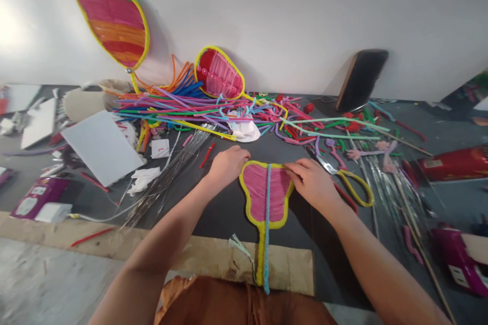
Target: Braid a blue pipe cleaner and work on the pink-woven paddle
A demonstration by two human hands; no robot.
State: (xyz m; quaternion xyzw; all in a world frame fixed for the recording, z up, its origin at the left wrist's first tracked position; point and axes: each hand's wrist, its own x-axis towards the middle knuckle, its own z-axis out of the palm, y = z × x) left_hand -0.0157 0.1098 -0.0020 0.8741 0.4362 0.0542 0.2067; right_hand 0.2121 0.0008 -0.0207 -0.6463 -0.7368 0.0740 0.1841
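Note:
A pink fan [255,188] with a fuzzy yellow rim and handle lies on the dark table in front of me. Down its middle, from the top edge past the handle's end, runs a light blue pipe cleaner [267,208]. My left hand [230,165] is closed on the fan's upper left corner, fingertips curled at the rim. At the upper right corner, my right hand [314,183] pinches the rim between thumb and fingers. A pale tassel [240,245] rests beside the handle. Yellow-handled scissors [353,188] lie right of my right hand.
Colourful pipe cleaners [183,106] are heaped along the wall. Two finished-looking fans, one striped [114,25] and one red-pink [219,73], lean there. A phone [361,80] stands upright at the back right. White card [102,147], wires [168,177] and a red can [455,162] lie around.

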